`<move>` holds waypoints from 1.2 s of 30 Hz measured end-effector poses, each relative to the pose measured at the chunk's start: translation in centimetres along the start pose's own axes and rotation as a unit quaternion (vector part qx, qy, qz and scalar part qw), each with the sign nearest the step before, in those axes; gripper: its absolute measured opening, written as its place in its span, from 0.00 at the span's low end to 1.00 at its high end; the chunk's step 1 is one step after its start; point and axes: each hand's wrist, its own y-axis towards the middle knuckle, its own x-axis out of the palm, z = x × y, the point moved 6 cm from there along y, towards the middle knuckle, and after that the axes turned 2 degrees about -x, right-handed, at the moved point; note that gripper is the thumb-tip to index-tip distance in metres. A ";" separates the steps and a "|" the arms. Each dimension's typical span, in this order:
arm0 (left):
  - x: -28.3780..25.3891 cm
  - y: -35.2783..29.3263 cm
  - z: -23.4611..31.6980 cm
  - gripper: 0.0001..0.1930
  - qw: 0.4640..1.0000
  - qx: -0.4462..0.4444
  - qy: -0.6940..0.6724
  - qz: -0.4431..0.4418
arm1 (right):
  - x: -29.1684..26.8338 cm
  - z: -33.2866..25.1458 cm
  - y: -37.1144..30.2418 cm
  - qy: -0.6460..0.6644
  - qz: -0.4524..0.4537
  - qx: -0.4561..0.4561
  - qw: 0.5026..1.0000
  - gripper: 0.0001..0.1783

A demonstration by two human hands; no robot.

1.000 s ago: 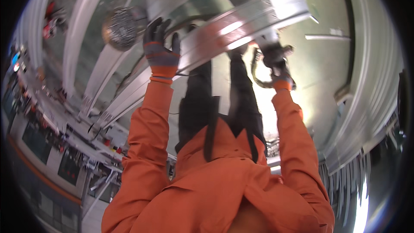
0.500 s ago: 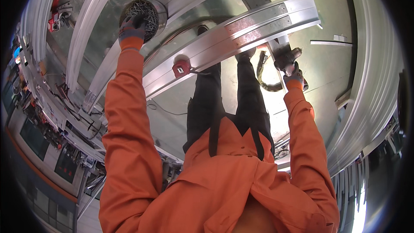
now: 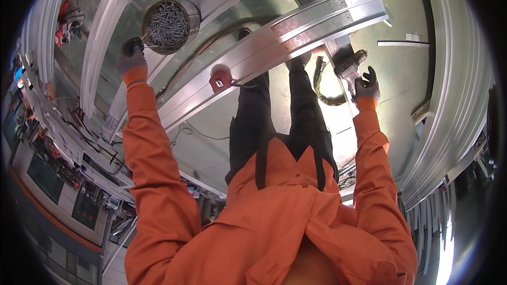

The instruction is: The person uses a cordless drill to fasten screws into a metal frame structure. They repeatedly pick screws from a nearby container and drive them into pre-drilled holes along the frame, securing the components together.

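Observation:
My left hand (image 3: 133,62), in a grey and orange glove, is closed at the near left rim of a round tin (image 3: 194,17). Thin, light-coloured metal shows at its fingertips; whether it is a screw or part of the tin I cannot make out. The tin holds a heap of grey screws (image 3: 169,25). At the right, my gloved right hand (image 3: 367,87) has its fingers apart beside a cordless drill (image 3: 347,68), not wrapped round it. A long silver metal profile (image 3: 253,53) lies across in front of my legs, with a red tape measure (image 3: 220,81) on it.
More long profiles (image 3: 105,31) lie at the left, and a tall stack of them (image 3: 457,84) curves along the right. A dark hose (image 3: 320,82) bends beside the drill. A thin metal strip (image 3: 404,44) lies on the floor at the far right.
My left hand has come out of the screws to the tin's left side. My right hand has let go of the drill and spread its fingers.

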 end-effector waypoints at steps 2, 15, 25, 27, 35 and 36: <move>0.5 -0.4 2.1 0.10 0.997 -0.003 -0.067 0.024 | -0.6 -2.0 -0.6 0.056 -0.003 -0.004 0.998 0.35; 19.9 -21.3 21.7 0.11 0.832 -0.077 -0.419 -0.355 | 3.5 -24.7 -7.2 0.459 -0.266 -0.112 0.840 0.33; 25.3 -20.9 19.8 0.10 0.836 -0.123 -0.406 -0.349 | 2.1 -14.2 0.9 0.406 -0.186 -0.036 0.894 0.21; 25.7 -20.7 19.8 0.10 0.822 -0.134 -0.420 -0.362 | 0.7 -13.2 4.5 0.409 -0.075 0.020 0.909 0.13; 27.4 -21.9 20.3 0.10 0.777 -0.186 -0.458 -0.389 | 1.7 -12.1 12.7 0.353 0.035 -0.073 0.932 0.11; 27.8 -22.0 20.0 0.11 0.778 -0.194 -0.459 -0.382 | 2.1 -12.2 12.9 0.339 0.024 -0.074 0.938 0.11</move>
